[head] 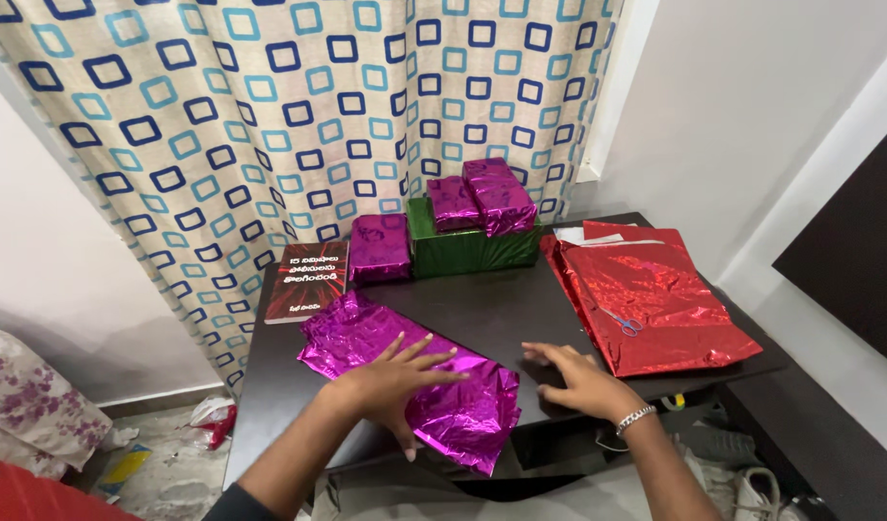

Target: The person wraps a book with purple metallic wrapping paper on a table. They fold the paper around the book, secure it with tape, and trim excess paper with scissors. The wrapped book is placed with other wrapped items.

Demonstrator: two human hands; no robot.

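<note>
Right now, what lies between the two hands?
In the head view, only bare dark table shows between the left hand, on the purple foil sheet, and the right hand.

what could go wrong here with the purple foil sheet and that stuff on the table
The purple foil sheet overhangs the table's front edge under the left hand; it might slip off or crease. The scissors lie on the red foil sheets near the right hand, so a sweep could knock them.
</note>
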